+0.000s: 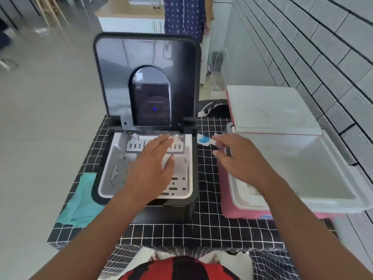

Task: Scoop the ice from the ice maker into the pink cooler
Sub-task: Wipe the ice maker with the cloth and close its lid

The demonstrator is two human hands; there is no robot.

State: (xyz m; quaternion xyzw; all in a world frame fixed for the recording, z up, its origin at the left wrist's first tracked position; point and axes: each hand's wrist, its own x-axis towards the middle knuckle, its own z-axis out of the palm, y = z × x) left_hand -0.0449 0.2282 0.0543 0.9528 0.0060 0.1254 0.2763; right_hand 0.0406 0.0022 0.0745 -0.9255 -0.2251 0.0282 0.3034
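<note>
A black ice maker point(113, 190) stands on the checked cloth with its lid raised upright. Its white inner basket point(110, 168) shows slotted plastic parts; I cannot make out ice. My left hand point(151, 168) hovers over the basket with fingers straight, holding nothing. To the right sits the pink cooler point(238, 211), open, with a white interior point(298, 168) and its white lid point(270, 110) tilted back. My right hand point(238, 158) is above the cooler's left rim, fingers relaxed. A small blue-and-white object point(203, 140) lies between the two machines; I cannot tell what it is.
A black cloth with white grid lines point(201, 229) covers the table. A teal cloth point(82, 197) hangs at the table's left edge. A white brick wall point(323, 47) runs along the right. A person in a blue patterned garment point(183, 15) stands behind the ice maker.
</note>
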